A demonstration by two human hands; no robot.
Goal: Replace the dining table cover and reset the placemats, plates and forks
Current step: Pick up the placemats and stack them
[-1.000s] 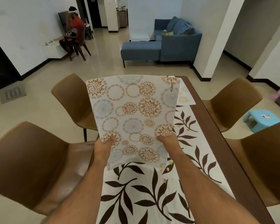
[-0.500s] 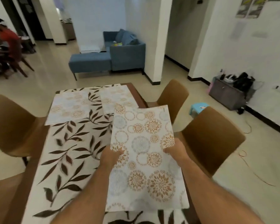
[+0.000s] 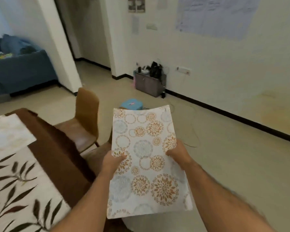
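Note:
I hold a white placemat (image 3: 147,163) printed with orange and blue flower circles in front of me, off the right side of the table. My left hand (image 3: 113,162) grips its left edge and my right hand (image 3: 178,153) grips its right edge. The dining table (image 3: 57,148) is at the left, dark brown, covered with a white leaf-pattern cover (image 3: 20,185). Another placemat (image 3: 8,133) lies on the cover at the far left.
A brown chair (image 3: 85,121) stands at the table's right side, a second chair seat partly hidden under the held placemat. A small blue stool (image 3: 131,103) sits on the floor beyond, a grey box (image 3: 149,82) with cables by the wall, a blue sofa (image 3: 22,69) at left.
The view has swung right, from the table toward the wall. The placemat, held in both hands throughout, has moved from above the table to beyond its right edge.

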